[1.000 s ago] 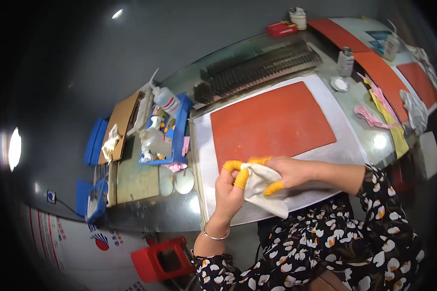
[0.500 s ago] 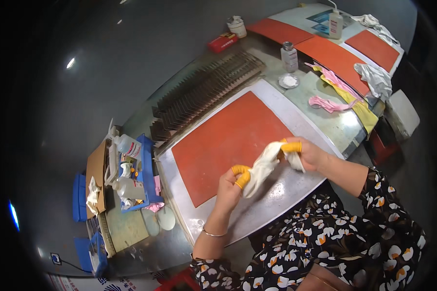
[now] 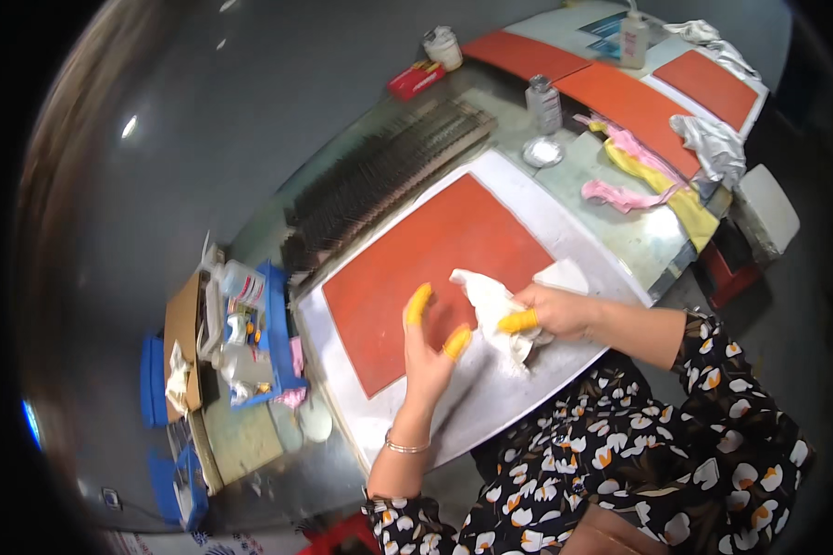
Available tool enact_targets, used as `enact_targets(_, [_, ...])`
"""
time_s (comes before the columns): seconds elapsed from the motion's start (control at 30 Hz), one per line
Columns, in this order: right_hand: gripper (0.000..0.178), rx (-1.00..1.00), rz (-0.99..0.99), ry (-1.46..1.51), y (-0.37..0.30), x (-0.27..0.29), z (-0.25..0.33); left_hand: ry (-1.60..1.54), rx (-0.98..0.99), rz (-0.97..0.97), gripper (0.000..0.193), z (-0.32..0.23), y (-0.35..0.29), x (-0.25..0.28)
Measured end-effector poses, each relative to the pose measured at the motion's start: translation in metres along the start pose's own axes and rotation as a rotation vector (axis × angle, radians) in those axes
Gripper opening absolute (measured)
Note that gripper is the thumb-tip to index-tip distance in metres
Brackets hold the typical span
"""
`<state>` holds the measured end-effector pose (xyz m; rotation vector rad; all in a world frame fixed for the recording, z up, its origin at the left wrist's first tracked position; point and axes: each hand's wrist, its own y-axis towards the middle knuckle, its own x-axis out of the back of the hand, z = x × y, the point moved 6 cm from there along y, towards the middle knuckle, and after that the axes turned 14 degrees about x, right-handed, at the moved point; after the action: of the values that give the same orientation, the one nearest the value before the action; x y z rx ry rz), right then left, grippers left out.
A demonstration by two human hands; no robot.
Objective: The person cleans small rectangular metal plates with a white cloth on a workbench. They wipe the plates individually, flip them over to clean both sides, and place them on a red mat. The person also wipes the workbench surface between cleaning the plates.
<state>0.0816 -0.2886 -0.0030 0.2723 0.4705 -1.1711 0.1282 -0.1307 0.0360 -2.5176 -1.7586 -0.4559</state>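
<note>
My right hand [image 3: 548, 314], with a yellow finger cot on it, grips a crumpled white cloth [image 3: 491, 303] over the near right part of an orange-red mat [image 3: 435, 259]. One end of the cloth points up and left, and another hangs down toward me. To its left, my left hand [image 3: 428, 347] is empty, thumb and finger spread apart and both capped with yellow finger cots. Beneath the mat lies a whitish board [image 3: 342, 370]. A white piece [image 3: 562, 276] shows just beyond my right hand; whether it belongs to the cloth I cannot tell.
A slotted dark rack [image 3: 389, 180] stands behind the board. Left is a blue basket [image 3: 276, 324] with bottles. Farther right are a capped bottle [image 3: 544, 106], a small round dish [image 3: 542, 152], pink and yellow cloths [image 3: 662, 180] and more orange-red mats [image 3: 620, 102]. A red box [image 3: 416, 80] sits at the back.
My left hand has let go of the cloth and opened, moving up and slightly left. The cloth, stretched between both hands before, is now bunched in my right hand, which has shifted left.
</note>
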Motion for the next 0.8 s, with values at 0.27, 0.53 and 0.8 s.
enact_targets(0.27, [0.024, 0.657, 0.287, -1.372, -0.033, -0.020, 0.073, -0.368, 0.461, 0.525, 0.023, 0.021, -0.010, -0.060])
enact_targets(0.53, [0.026, 0.488, -0.226, 0.197, -0.013, 0.033, 0.022, -0.478, 0.407, 0.571, 0.020, 0.045, 0.019, -0.113])
enact_targets(0.8, [0.024, 0.780, -0.706, -0.328, -0.043, 0.190, 0.221, 0.641, -0.070, -0.509, 0.016, 0.002, 0.126, 0.130])
